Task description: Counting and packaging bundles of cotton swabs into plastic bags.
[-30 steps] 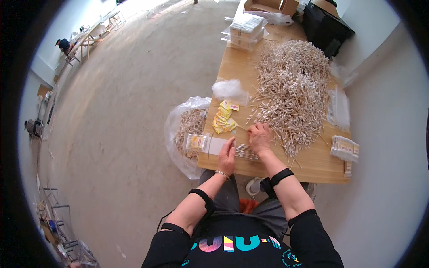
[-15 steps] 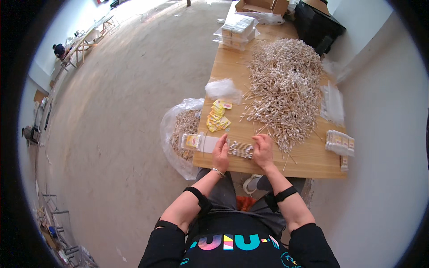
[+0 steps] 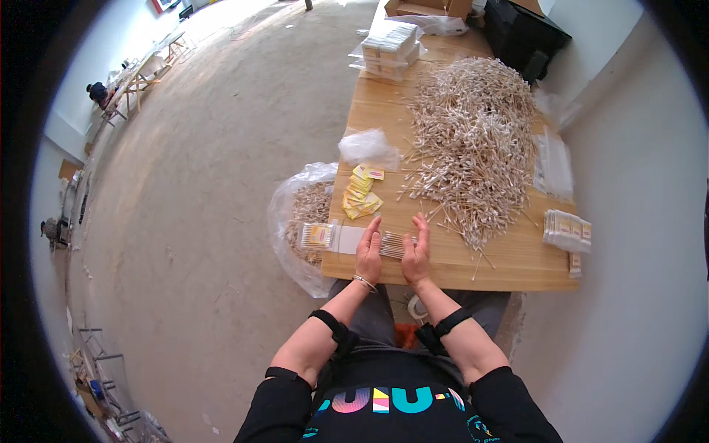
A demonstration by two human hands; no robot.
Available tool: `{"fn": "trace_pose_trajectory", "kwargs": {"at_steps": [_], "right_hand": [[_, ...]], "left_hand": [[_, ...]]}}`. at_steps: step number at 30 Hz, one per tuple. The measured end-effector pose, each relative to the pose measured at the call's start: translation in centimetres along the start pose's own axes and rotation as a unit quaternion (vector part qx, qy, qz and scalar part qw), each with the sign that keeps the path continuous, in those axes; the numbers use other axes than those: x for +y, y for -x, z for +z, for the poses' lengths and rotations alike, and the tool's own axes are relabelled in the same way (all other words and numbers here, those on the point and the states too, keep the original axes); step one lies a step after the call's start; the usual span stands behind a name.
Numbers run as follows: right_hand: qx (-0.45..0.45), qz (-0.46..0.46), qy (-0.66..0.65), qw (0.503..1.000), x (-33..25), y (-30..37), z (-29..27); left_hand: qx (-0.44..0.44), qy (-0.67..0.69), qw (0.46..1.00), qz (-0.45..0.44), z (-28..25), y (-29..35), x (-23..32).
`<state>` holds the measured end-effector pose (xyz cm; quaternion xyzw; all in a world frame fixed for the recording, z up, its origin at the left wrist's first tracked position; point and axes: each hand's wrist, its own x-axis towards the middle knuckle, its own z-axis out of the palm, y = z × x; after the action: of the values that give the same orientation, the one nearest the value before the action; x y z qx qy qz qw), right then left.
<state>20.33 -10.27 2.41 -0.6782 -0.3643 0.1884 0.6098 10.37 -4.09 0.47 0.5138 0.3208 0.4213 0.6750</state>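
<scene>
A small row of cotton swabs lies side by side near the table's front edge. My left hand stands on edge at their left ends, fingers stretched out. At their right ends my right hand does the same, its palm turned toward the left one. Both hands are open, with the swabs between the palms. Left of my left hand lies a flat white strip, and beside it a clear packet of swabs with a yellow label. A large heap of loose swabs spreads beyond my right hand.
Yellow cards and clear plastic bags lie on the wooden table. Filled packets sit at the right edge, stacked packs farther back. A black bin stands behind the heap. A bag of swabs hangs low left.
My right hand has moved left toward my left hand, its fingers straightening alongside the swabs. The row of swabs now sits more evenly between the palms. My left hand has barely shifted.
</scene>
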Motion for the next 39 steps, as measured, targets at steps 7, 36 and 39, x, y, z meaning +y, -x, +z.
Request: {"fn": "trace_pose_trajectory", "kwargs": {"at_steps": [7,36,39], "right_hand": [[-0.155,-0.157,0.254,0.942,-1.3,0.6,-1.9],[-0.259,-0.115,0.456,0.844,-0.6,1.7,-1.3],[-0.242,-0.117,0.484,0.833,-0.4,1.7,-1.2]], "left_hand": [[-0.003,0.057,0.998,-0.031,-0.6,-0.3,0.4],[-0.013,0.012,1.000,0.011,-0.4,-0.9,-1.2],[-0.028,0.012,1.000,0.002,-0.2,-1.1,-1.0]]}}
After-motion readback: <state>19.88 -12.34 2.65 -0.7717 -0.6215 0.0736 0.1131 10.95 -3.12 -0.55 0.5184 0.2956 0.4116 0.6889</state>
